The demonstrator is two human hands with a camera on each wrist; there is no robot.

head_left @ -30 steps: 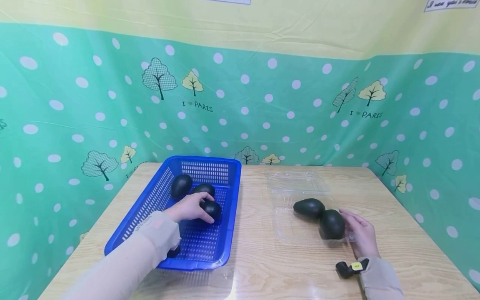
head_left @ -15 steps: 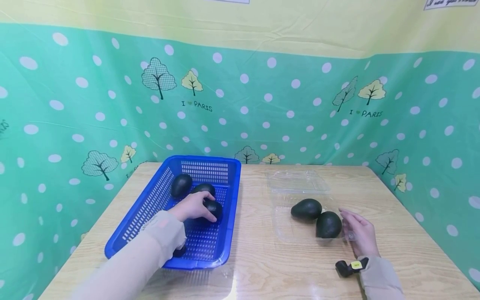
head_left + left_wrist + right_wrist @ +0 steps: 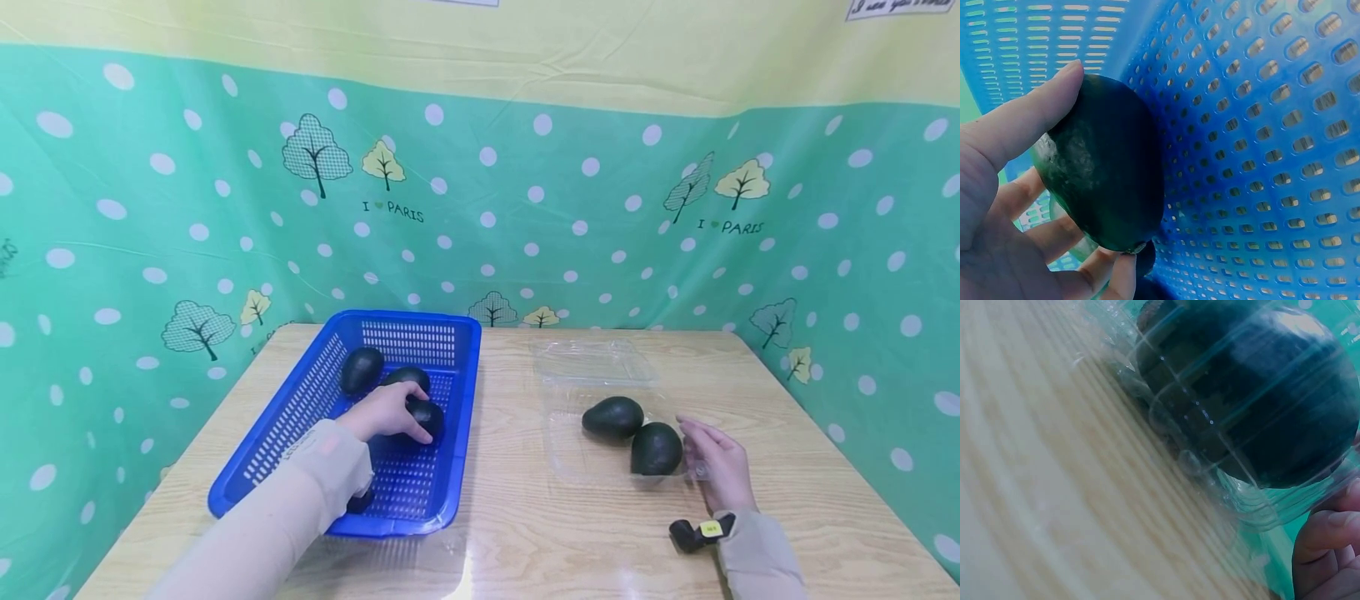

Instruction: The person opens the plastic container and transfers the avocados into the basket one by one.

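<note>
In the head view my left hand (image 3: 386,414) reaches into a blue plastic basket (image 3: 457,492) and grips a dark avocado (image 3: 426,418). Up close, the left wrist view has the thumb on one side of this avocado (image 3: 1110,169) and fingers curled along the other. Two more avocados lie behind, one (image 3: 362,370) at the left wall and another (image 3: 408,381) beside the held one. On the right, my right hand (image 3: 720,467) pinches the right edge of a clear plastic clamshell box (image 3: 562,467). Inside it are two avocados, a left one (image 3: 613,418) and a nearer one (image 3: 657,448).
The box's clear lid (image 3: 592,362) lies folded back behind it. Both containers stand on a wood-grain table (image 3: 525,525), with a strip of tabletop between them. A green dotted curtain (image 3: 517,208) hangs along the back and sides.
My left hand has shifted slightly right, its fingers wrapping further over the avocado. Both avocados in the clear box have moved slightly left. The right hand has stayed at the box's edge.
</note>
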